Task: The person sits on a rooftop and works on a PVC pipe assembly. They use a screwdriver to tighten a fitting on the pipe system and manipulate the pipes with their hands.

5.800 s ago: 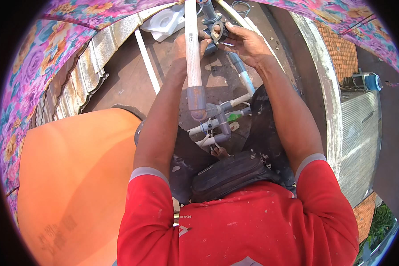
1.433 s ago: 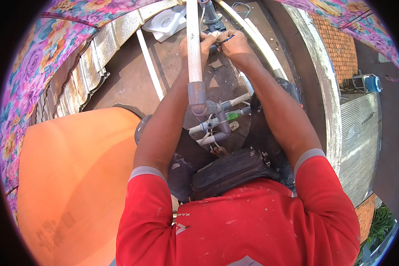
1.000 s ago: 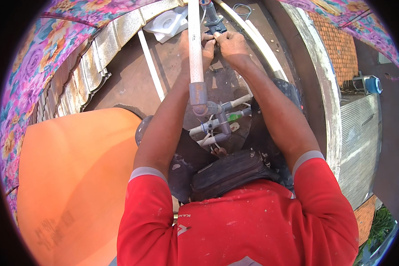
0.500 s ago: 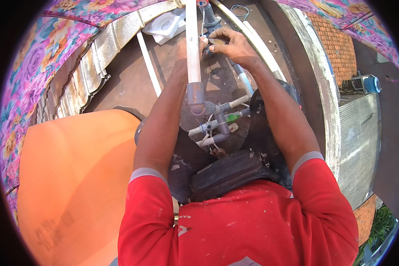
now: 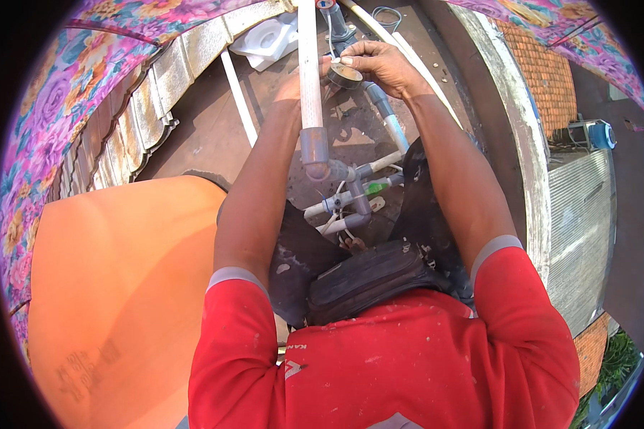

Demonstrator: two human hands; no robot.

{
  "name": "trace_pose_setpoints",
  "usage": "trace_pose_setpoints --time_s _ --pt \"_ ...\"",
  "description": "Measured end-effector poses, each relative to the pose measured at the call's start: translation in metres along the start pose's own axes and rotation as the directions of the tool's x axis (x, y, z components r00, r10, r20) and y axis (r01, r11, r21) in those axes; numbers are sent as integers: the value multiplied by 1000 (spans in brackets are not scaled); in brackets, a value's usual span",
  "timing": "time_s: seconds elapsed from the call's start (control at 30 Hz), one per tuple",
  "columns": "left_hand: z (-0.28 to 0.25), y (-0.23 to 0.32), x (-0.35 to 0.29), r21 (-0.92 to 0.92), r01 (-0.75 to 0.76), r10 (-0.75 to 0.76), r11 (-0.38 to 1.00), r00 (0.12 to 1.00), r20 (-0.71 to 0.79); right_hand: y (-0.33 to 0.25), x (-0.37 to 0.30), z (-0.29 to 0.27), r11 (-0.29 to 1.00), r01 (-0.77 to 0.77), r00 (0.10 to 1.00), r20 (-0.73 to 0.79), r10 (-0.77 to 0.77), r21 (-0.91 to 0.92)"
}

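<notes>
My right hand (image 5: 385, 66) is closed, its thumb and index finger pinched together at a small round piece (image 5: 345, 76) with a dark rim and a brownish face. It could be a tape roll or a gauge; I cannot tell. A tiny white bit shows at the fingertips. My left hand (image 5: 290, 87) reaches to the same spot, mostly hidden behind a white upright pipe (image 5: 310, 79) that ends in a grey fitting (image 5: 315, 151). Just beyond both hands stands a grey pipe fitting (image 5: 338, 27) with a thin pale cable beside it.
Joined grey and white pipes with a green-marked fitting (image 5: 376, 187) lie between my knees. A large orange tank (image 5: 122, 286) fills the left side. White foam packaging (image 5: 266, 43) sits behind it near corrugated sheets (image 5: 147, 107). Long white pipes (image 5: 426, 79) run along the right.
The round dark-rimmed piece now shows below my right fingertips. My right fingers have drawn closer together, and my left hand has shifted slightly left and down.
</notes>
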State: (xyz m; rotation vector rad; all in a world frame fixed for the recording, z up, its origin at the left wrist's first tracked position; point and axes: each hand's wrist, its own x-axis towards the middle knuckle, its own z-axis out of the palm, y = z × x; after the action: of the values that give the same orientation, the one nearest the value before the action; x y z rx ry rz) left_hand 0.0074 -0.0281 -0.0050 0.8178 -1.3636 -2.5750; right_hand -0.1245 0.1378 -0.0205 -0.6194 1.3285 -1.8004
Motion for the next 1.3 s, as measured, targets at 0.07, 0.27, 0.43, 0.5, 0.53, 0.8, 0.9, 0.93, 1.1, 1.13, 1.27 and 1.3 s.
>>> trace_pose_setpoints --time_s 0.07,0.27,0.43,0.5,0.53,0.8,0.9,0.93,1.1,1.13,1.27,1.3 --pt "4 0 3 -55 146 -148 988 989 -29 9 9 -9 1000 4 999 53 -5 28" --pt "-18 -12 11 -265 186 -167 946 981 95 -1 -7 15 995 49 997 47 -53 89" --pt "-5 -7 10 -187 187 -177 964 982 67 11 1 12 996 83 993 -83 -80 25" --pt "4 -7 8 -147 117 -116 982 993 15 16 5 12 995 68 989 -135 -58 71" --pt "5 -7 6 -101 62 -65 993 997 -31 16 5 15 997 32 987 -162 -21 67" --pt "18 -10 -3 185 -211 216 960 976 -9 5 -2 27 971 -183 928 -300 222 155" --pt "16 -15 9 163 -181 198 970 975 -98 8 -1 32 983 -121 934 -320 160 139" --pt "7 -15 17 160 -145 168 976 976 -137 10 -2 34 987 -99 938 -320 134 123" --pt "0 -18 36 406 -81 183 910 959 -218 7 -6 44 994 -98 905 -412 110 49" --pt "-5 -20 38 301 -82 162 950 954 -251 3 -6 51 992 -112 904 -407 127 62" --pt "23 -11 29 -116 63 -91 991 963 -253 -6 -1 42 972 -187 856 -462 232 140" --pt "33 -1 17 -208 128 -174 970 960 -221 -7 1 41 964 -206 839 -477 261 166"
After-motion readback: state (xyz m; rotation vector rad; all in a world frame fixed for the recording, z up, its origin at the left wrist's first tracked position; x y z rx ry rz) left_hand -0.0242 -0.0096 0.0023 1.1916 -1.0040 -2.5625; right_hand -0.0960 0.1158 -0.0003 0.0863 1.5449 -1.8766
